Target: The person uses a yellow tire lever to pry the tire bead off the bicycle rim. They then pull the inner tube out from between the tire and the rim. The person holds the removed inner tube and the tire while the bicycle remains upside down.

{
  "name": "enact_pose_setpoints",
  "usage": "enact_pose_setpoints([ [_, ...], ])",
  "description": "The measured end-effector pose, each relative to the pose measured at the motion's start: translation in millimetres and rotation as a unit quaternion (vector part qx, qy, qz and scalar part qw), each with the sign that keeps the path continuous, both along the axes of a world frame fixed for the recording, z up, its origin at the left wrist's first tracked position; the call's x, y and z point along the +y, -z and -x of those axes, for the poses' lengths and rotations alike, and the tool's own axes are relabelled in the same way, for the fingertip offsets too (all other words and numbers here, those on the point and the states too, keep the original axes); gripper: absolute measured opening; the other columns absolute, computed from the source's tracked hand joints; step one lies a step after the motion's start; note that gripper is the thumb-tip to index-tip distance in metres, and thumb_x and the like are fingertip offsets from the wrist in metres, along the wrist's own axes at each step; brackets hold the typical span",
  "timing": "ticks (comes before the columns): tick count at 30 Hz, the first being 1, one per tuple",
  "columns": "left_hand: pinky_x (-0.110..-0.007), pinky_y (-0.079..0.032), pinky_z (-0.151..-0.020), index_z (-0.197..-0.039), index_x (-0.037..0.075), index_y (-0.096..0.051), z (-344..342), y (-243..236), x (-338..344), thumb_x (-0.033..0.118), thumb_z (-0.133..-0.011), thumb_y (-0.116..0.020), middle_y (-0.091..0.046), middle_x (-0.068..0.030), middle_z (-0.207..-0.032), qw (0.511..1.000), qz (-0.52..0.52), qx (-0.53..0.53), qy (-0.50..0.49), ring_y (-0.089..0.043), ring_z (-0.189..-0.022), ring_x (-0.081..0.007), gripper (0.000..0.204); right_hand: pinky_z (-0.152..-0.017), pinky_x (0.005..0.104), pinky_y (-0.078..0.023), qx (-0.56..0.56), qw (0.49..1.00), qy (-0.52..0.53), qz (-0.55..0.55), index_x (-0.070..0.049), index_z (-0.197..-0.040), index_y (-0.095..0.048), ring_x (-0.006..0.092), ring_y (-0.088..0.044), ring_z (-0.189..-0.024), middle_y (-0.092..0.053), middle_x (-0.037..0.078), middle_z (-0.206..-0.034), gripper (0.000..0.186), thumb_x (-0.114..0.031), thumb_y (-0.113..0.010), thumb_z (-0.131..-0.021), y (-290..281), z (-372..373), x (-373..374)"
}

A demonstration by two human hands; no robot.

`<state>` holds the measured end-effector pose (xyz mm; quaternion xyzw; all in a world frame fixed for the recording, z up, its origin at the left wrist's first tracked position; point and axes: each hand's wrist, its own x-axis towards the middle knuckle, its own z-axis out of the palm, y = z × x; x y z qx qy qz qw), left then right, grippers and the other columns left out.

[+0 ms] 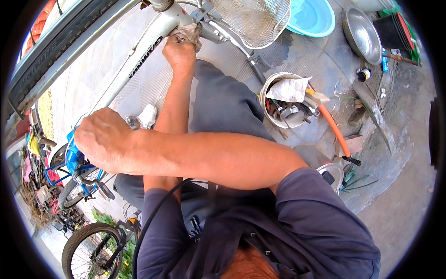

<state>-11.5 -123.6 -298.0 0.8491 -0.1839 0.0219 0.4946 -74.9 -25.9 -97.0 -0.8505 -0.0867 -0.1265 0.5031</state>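
Note:
A white bicycle frame tube (139, 58) slants down across the upper left, beside a black tyre (51, 56). My left hand (180, 56) is closed on a crumpled, dirty pale rag (189, 35), pressed to the frame near the tube's upper joint. Crossing over my left forearm, my right arm reaches to the left. My right hand (104, 138) is curled into a fist at the tube's lower end; its fingertips are hidden, so what it holds cannot be made out. A crumpled white cloth (147, 116) lies on the floor between the hands.
To the right stands a white bucket (269, 111) of tools, beside an orange-handled tool (334, 128). A wire basket (253, 23), light-blue basin (312, 16) and metal bowl (362, 35) are farther off. A blue bicycle (76, 158) and another bicycle's wheel (93, 251) stand at left.

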Motion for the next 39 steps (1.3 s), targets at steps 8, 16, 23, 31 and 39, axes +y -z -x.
enact_pose_setpoints([
  [8,-0.038,-0.049,-0.076,-0.094,-0.005,-0.059,7,-4,14,0.008,-0.072,-0.066,-0.065,-0.0209,-0.086,0.999,-0.023,0.033,0.013,-0.064,-0.081,-0.034,0.027,-0.063,0.0363,-0.053,-0.003,0.999,0.049,-0.012,-0.007,-0.071,-0.07,0.027,-0.068,-0.074,-0.067,0.013,-0.073,0.007,-0.01,-0.068,-0.065,7,1,-14],
  [16,-0.032,-0.047,-0.067,-0.107,-0.008,-0.049,21,9,-11,0.023,-0.085,-0.061,-0.059,-0.0117,-0.085,0.99,0.087,0.013,0.111,-0.055,-0.072,-0.0176,0.039,-0.06,0.0411,-0.052,-0.028,0.997,0.046,-0.047,0.0,-0.064,-0.064,0.0353,-0.065,-0.065,-0.063,0.021,-0.065,0.006,-0.004,-0.067,-0.062,8,5,-16],
  [23,-0.039,-0.05,-0.072,-0.093,-0.013,-0.059,12,-19,-3,0.017,-0.081,-0.065,-0.064,-0.0281,-0.082,0.995,-0.055,-0.003,0.079,-0.066,-0.078,-0.0339,0.033,-0.06,0.0419,-0.051,-0.035,0.997,0.05,-0.038,-0.001,-0.066,-0.064,0.0355,-0.065,-0.065,-0.062,0.02,-0.065,0.01,-0.009,-0.067,-0.07,11,2,-15],
  [31,-0.029,-0.052,-0.076,-0.113,-0.006,-0.057,16,-33,10,0.004,-0.086,-0.058,-0.064,-0.0116,-0.101,0.911,0.31,0.266,0.054,-0.064,-0.085,-0.0189,0.028,-0.061,0.0389,-0.052,-0.006,0.998,0.059,-0.022,-0.002,-0.068,-0.068,0.0317,-0.067,-0.067,-0.065,0.019,-0.066,0.005,-0.007,-0.066,-0.066,12,1,-17],
  [39,-0.029,-0.05,-0.074,-0.108,-0.006,-0.058,47,-65,-9,0.018,-0.086,-0.066,-0.064,-0.0111,-0.099,0.876,0.368,0.309,-0.024,-0.061,-0.084,-0.0162,0.033,-0.06,0.0396,-0.051,-0.027,0.996,0.078,-0.028,-0.001,-0.068,-0.067,0.0333,-0.066,-0.064,-0.063,0.02,-0.065,0.008,-0.008,-0.065,-0.07,16,1,-17],
])
